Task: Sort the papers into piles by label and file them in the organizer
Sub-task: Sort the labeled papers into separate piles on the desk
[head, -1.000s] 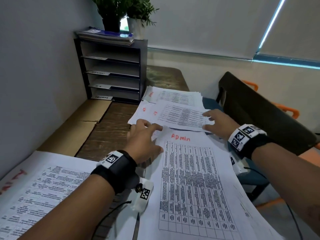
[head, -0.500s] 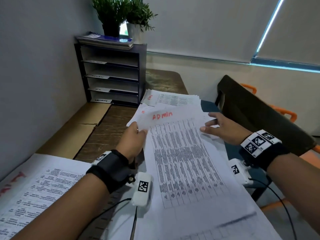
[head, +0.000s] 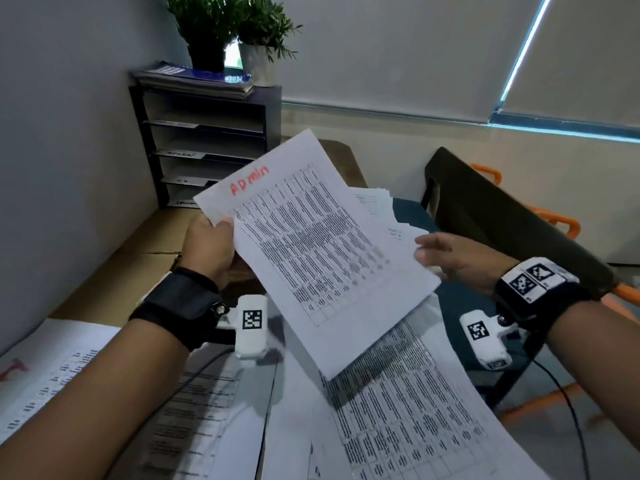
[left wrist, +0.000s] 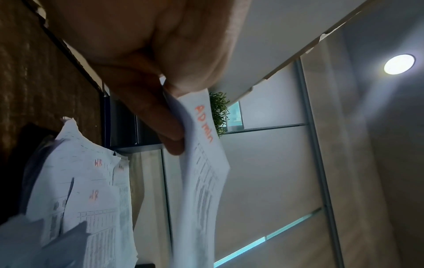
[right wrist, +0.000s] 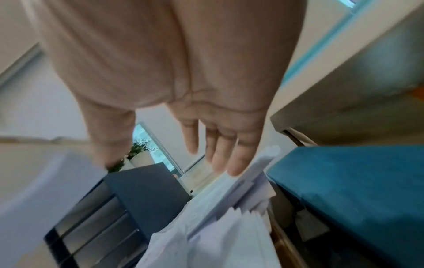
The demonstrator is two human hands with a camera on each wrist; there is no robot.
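Wooden desk (head: 114,268) with black shelf organizer (head: 207,147): left hand (head: 207,247) pinches the "Admin" sheet (head: 311,244) by its corner, right hand (head: 460,261) spread and empty, best steadying the free edge before filing

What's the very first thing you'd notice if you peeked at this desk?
The big sheet with "Admin" in red, lifted and tilted in the middle, pinched at its top corner by the left hand. The right hand hovers open beside it, fingers straight. Behind, a dark organizer stands against the wall with two green plants on top.
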